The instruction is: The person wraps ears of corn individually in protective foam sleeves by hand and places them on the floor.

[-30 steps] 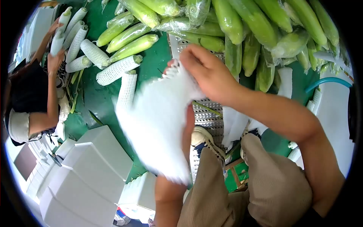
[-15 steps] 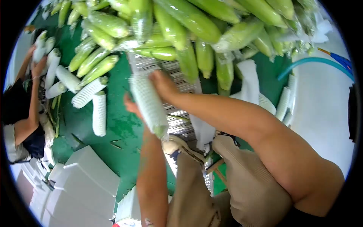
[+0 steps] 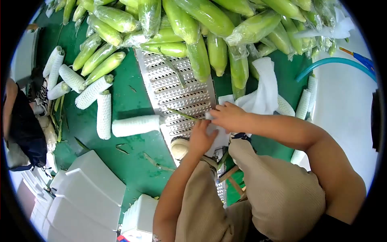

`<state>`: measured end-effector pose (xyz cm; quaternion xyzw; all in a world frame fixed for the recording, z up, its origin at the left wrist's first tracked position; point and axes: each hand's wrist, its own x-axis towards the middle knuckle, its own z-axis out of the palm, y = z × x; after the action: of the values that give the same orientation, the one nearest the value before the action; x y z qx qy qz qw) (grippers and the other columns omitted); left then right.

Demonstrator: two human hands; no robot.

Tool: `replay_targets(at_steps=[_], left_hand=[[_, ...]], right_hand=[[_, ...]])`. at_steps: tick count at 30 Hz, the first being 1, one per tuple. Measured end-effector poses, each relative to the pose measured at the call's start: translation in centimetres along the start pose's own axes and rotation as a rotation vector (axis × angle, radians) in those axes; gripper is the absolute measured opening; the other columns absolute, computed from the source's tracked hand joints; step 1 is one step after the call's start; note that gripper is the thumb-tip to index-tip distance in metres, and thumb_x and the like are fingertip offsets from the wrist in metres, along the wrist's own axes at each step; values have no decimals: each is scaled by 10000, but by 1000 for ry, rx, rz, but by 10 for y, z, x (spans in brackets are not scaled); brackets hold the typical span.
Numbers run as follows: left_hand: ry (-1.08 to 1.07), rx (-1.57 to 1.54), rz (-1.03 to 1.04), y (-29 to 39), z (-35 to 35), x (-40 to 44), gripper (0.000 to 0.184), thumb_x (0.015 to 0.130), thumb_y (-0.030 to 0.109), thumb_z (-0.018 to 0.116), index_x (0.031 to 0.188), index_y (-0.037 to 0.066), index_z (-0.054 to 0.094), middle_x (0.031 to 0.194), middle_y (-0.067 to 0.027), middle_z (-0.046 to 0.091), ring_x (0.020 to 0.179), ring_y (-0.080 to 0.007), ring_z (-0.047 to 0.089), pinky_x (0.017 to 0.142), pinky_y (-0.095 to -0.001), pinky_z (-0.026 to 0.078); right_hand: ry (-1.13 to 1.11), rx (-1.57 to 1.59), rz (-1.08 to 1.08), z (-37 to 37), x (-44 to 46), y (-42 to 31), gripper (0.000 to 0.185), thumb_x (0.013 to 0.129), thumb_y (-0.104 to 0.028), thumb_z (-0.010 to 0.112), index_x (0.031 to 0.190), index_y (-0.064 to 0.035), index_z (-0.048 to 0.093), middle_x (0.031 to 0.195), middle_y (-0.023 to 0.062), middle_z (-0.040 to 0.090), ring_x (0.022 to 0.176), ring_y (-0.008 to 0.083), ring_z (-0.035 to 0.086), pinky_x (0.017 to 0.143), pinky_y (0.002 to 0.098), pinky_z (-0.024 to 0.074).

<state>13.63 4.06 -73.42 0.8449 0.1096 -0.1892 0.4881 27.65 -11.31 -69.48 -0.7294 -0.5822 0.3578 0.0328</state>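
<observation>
Both my hands meet above the right edge of the perforated metal grate (image 3: 181, 94). My right hand (image 3: 230, 117) has its fingers closed on a small white end of a foam net sleeve (image 3: 209, 115). Just below it, my left hand (image 3: 201, 137) is pinched at the same end; its fingertips are partly hidden. More white foam net (image 3: 262, 92) lies bunched beyond my right hand. Left of the grate, a foam-sleeved long green vegetable (image 3: 136, 126) lies on the green floor, apart from my hands.
Plastic-wrapped long green vegetables (image 3: 201, 20) are heaped across the far side. Several sleeved ones (image 3: 104, 115) lie at the left. White foam boxes (image 3: 92, 181) stand lower left, near another person (image 3: 24, 125). A teal hose (image 3: 334, 60) curves at the right.
The sleeved vegetable that was in my hands now lies on the floor left of the grate. My hands have moved right to the foam net. The other person's hands have left the sleeved vegetables.
</observation>
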Motion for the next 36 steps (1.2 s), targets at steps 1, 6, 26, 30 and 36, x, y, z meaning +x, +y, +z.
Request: replay_targets(at_steps=[1, 6, 26, 30, 36], left_hand=[[-22, -32, -1, 7, 3, 0, 396, 786, 250, 771, 1090, 35, 637, 1001, -159, 610, 911, -359, 585, 837, -445, 489], [-272, -82, -54, 18, -20, 6, 558, 809, 183, 764, 1296, 36, 537, 1283, -199, 535, 1069, -387, 571, 894, -429, 487], [200, -602, 276, 88, -88, 43, 176, 889, -85, 602, 1025, 21, 571, 1236, -57, 484, 1005, -141, 546, 819, -250, 487], [45, -1338, 158, 120, -111, 45, 163, 878, -63, 601, 947, 62, 521, 1018, -113, 574, 624, -116, 558, 463, -234, 448], [4, -747, 160, 144, -142, 153, 119, 1019, 156, 527, 1094, 69, 493, 827, -54, 602, 607, -112, 544, 515, -250, 453]], right_hand=[[-22, -7, 36, 5, -2, -7, 302, 752, -268, 729, 1023, -142, 692, 1097, 74, 577, 1139, 260, 539, 891, 419, 451], [357, 176, 103, -36, -12, -22, 119, 798, -231, 686, 895, -178, 732, 1363, 79, 541, 1298, 260, 453, 1056, 444, 362], [732, 1276, 83, -82, -34, -14, 321, 877, -198, 745, 1083, -54, 547, 1152, 69, 530, 950, 182, 557, 796, 308, 482], [761, 1294, 28, -75, -47, 8, 311, 876, -213, 762, 1032, -58, 543, 945, 33, 586, 793, 126, 569, 674, 263, 478], [1124, 1485, 307, -103, -32, 41, 179, 987, -171, 605, 1044, -48, 488, 849, 62, 614, 702, 138, 676, 578, 273, 525]])
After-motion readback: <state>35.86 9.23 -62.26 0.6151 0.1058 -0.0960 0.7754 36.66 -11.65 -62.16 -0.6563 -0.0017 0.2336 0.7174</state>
